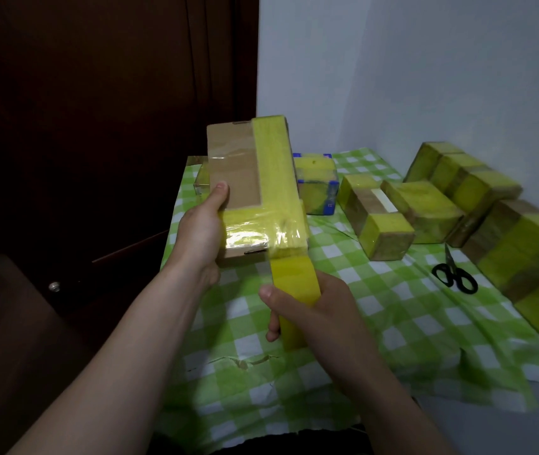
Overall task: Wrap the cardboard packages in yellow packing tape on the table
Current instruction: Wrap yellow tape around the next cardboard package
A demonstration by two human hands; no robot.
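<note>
Table (343, 418) covered by a green-and-white checked cloth (376, 323), lower centre to right; yellow-taped cardboard packages (383, 224) grouped at upper right; blue-edged package (315, 188) at centre; black-handled scissors (454, 274) near the right-hand packages.

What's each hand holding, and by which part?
Left hand holds the cardboard box by its near left edge, thumb on the top face. Right hand grips the tape roll, thumb on its outer surface; tape runs up to the box.
</note>
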